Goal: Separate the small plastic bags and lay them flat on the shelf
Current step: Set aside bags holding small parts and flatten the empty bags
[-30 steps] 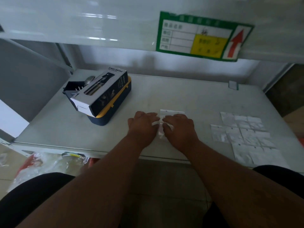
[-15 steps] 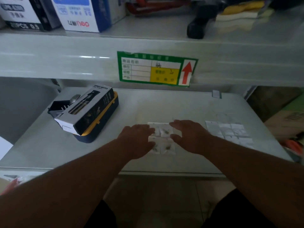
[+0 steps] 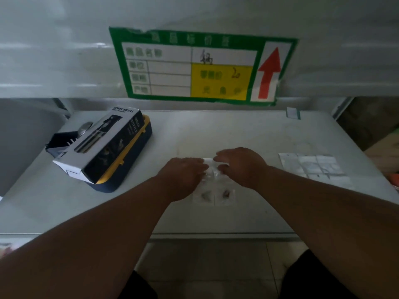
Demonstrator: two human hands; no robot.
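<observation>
A joined sheet of small clear plastic bags [image 3: 213, 190] lies on the grey shelf [image 3: 216, 134], with small dark items visible in its two near pockets. My left hand [image 3: 183, 175] holds the sheet's left side, fingers curled over its far edge. My right hand [image 3: 241, 165] pinches the far right part of the sheet, which is lifted slightly. Both hands cover the sheet's far half. A group of several flat bags [image 3: 313, 167] lies on the shelf to the right.
A spray bottle box [image 3: 101, 145] rests on a dark blue and yellow case [image 3: 129, 169] at the shelf's left. A green price label [image 3: 200, 65] hangs on the upper shelf edge. A small tag [image 3: 293, 113] stands at the back right.
The camera view shifted and came closer. My hands slid to the sheet's far edge, uncovering its two near pockets, and my right hand now pinches and lifts that edge.
</observation>
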